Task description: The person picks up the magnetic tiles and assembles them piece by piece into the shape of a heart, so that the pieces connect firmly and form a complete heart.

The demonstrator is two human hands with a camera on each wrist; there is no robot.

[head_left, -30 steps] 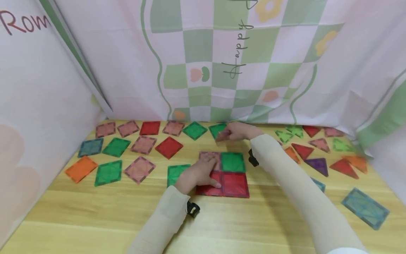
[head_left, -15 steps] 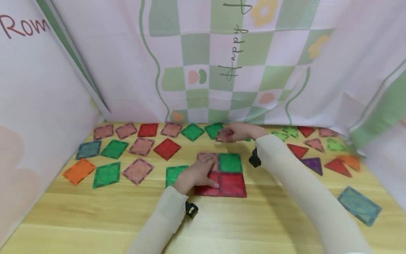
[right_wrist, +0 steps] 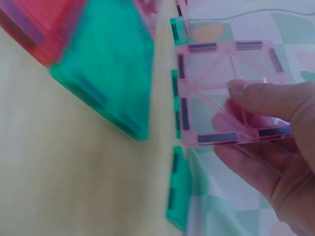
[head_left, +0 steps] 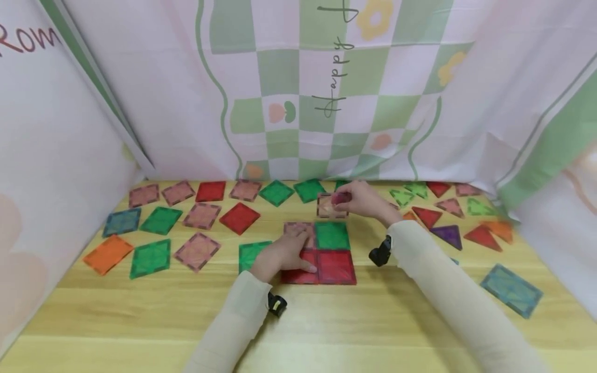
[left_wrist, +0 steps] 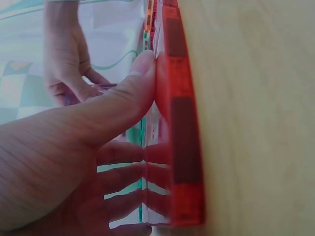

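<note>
Pink square tile (right_wrist: 211, 91) pinched by the right hand (head_left: 366, 201) near the table (head_left: 373, 321)'s far edge; four-tile block (head_left: 326, 254) pressed under the outstretched left hand (head_left: 283, 255), but (magnetic, presumably) could be jolted askew by crooked contact.

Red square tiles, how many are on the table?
4: a far-row square, a diamond-turned square nearer, a partly covered square under the left hand, and the adjoining square right of it. Others may be hidden.

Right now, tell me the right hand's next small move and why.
Probably bring the held pink tile toward the far edge of the four-tile block: the right hand pinches it just beyond that edge, apart from the block, while the left hand rests on the block and could steady it.
</note>
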